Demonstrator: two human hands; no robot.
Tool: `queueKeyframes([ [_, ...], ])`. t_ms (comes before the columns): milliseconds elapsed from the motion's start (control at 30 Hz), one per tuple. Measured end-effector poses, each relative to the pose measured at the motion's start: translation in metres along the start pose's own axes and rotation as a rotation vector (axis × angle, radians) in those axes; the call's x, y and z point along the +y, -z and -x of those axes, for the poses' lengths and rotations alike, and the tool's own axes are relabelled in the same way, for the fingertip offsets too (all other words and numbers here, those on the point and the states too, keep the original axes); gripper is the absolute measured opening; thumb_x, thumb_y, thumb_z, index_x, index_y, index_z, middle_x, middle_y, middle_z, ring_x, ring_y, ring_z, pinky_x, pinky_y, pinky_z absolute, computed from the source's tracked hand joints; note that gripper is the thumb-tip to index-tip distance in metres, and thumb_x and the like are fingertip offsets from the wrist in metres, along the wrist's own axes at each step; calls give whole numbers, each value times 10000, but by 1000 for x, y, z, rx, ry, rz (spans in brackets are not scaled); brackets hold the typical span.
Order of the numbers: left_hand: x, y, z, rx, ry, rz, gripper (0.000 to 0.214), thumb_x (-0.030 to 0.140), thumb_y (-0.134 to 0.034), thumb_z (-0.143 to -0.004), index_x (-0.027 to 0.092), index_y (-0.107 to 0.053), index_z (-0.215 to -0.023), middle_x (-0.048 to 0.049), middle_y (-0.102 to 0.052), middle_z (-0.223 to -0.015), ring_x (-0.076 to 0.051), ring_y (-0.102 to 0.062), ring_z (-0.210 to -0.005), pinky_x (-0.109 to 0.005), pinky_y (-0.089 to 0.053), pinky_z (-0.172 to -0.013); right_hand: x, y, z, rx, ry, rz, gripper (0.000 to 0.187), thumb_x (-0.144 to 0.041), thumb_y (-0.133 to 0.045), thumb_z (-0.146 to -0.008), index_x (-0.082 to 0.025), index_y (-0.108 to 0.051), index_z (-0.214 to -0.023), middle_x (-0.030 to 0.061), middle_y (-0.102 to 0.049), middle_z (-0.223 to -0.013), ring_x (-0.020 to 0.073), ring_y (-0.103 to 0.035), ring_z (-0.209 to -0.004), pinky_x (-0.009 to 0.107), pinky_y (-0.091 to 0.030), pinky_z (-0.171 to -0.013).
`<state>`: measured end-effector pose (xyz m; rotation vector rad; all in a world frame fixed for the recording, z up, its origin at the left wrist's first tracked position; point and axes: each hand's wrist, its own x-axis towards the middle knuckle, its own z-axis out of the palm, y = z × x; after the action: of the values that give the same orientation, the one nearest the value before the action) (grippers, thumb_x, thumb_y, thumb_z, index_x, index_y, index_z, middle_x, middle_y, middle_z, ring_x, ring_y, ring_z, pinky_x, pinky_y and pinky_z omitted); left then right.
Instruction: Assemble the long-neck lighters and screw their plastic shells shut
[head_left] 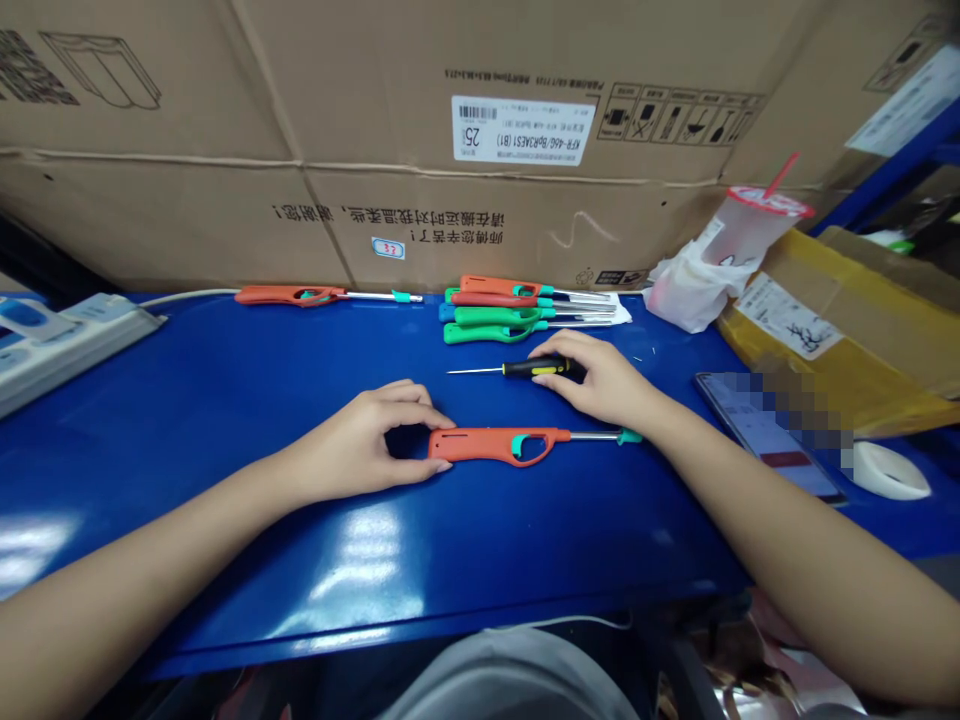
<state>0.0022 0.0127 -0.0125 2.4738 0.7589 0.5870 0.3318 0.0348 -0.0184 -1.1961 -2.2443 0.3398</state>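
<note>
My left hand (pixel 379 440) pinches the butt end of an orange long-necked lighter (pixel 476 446), which lies flat on the blue table with its metal tube pointing right. The lighter has a teal trigger and a teal piece at its tip, close to my right wrist. Beyond it, my right hand (pixel 596 375) has its thumb and fingers closed around the handle of a black and yellow screwdriver (pixel 521 369). The screwdriver's thin shaft points left, at or just above the table. Farther back lies a pile of lighters (pixel 495 317) in green, orange, red and blue.
Another orange lighter (pixel 289 295) lies at the back left, near a white power strip (pixel 82 335). A big cardboard box (pixel 375 120) walls off the back. To the right are a bagged drink cup (pixel 705 270), a yellow-wrapped parcel (pixel 847 330), a phone (pixel 757 430) and a tape roll (pixel 892 470).
</note>
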Motion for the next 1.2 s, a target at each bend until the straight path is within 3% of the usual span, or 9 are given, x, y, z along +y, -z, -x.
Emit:
queueKeyframes([
  [133,2,-5,1,24,-4,-16,263,328,-768,-897,221,-784,-1136,-50,-737,-967,-202,-684,-929,-321,-557,-865,2,13,-4,359,-125,-151,204,-425,-704,-927,-236,-689,-1003,68,-754,-1020,252,-730,-981,412,-585,-860],
  [267,5,-10,1,53,1,-17,273,321,-748,-909,214,-776,-1159,-58,-730,-992,-204,-683,-941,-337,-563,-897,21,38,-8,711,-306,-173,395,-656,-601,-957,-262,-568,-950,43,-673,-812,181,-627,-581,347,-499,-535],
  [367,8,-11,1,53,-14,-25,273,333,-748,-919,213,-775,-1163,-57,-724,-988,-202,-679,-933,-339,-565,-895,34,52,-6,737,-323,-103,471,-728,-596,-931,-261,-536,-951,75,-680,-871,154,-568,-538,348,-460,-506],
  [533,10,-9,1,24,-44,-38,277,341,-745,-936,210,-769,-1179,-62,-733,-1011,-207,-679,-952,-332,-555,-883,39,55,-4,735,-281,61,532,-797,-575,-895,-268,-538,-931,59,-620,-848,237,-643,-783,387,-507,-628],
  [833,7,-8,2,5,-71,-36,279,337,-733,-960,204,-751,-1205,-71,-738,-1063,-208,-679,-988,-328,-546,-893,39,51,-2,649,-278,74,499,-757,-580,-915,-267,-510,-857,40,-572,-814,229,-616,-776,394,-500,-647],
  [933,7,-9,3,3,-74,-27,288,338,-734,-963,197,-747,-1214,-76,-735,-1071,-208,-675,-998,-332,-542,-905,33,53,-3,690,-266,42,485,-743,-607,-904,-271,-501,-858,42,-586,-814,223,-617,-763,372,-494,-629],
  [1033,10,-13,2,16,-72,-11,308,345,-745,-960,184,-747,-1223,-78,-727,-1077,-208,-671,-1005,-339,-533,-926,21,54,-8,810,-220,-123,466,-703,-674,-871,-281,-477,-843,25,-611,-779,166,-548,-608,305,-417,-510],
  [1133,16,-21,1,29,-54,-1,331,375,-759,-955,180,-752,-1222,-75,-725,-1069,-212,-664,-992,-354,-524,-925,-4,51,-13,957,-145,-472,390,-612,-714,-882,-284,-507,-834,-7,-636,-718,110,-395,-416,259,-235,-362],
  [1200,21,-27,0,23,-41,-3,358,416,-772,-943,184,-756,-1215,-75,-727,-1069,-223,-659,-987,-373,-520,-913,-27,47,-15,857,-153,-681,310,-524,-746,-893,-280,-563,-835,-14,-671,-751,93,-378,-376,259,-240,-329],
])
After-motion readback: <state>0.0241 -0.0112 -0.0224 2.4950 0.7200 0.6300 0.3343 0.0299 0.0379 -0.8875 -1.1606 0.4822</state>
